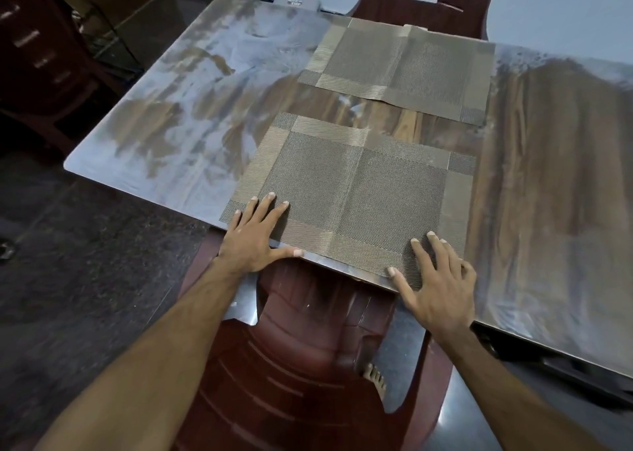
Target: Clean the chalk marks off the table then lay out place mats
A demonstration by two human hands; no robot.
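Fingers (270, 197) of my left hand (255, 236) lie spread and flat on the near mat (346, 193), at its left near corner, with the thumb stretched along the table (178, 114) edge. On the right hand (436, 281) the fingers are spread and straight too, pressing the mat's right near corner; nothing is pinched or curled round. Both palms hang off the edge, over the chair (308, 365) tucked in below me.

That mat sits square to the near edge, its near hem flush with the rim or just over it; I can't tell which. It carries a fold crease down the middle. Beyond it, across a strip of bare wood, the far mat (400, 68) lies against the far edge, facing a second chair (424, 1).

I judge this to be the laying-out step, with this mat being smoothed and squared. Left of the mats, though, the tabletop shows pale, cloudy streaks, and a fainter haze to the right; whether that is chalk residue or damp wiping marks I can't say. If more mats are due, the next move calls for lifting both palms off without dragging the weave, then setting the next one parallel to this mat. I see no spare mats in view.
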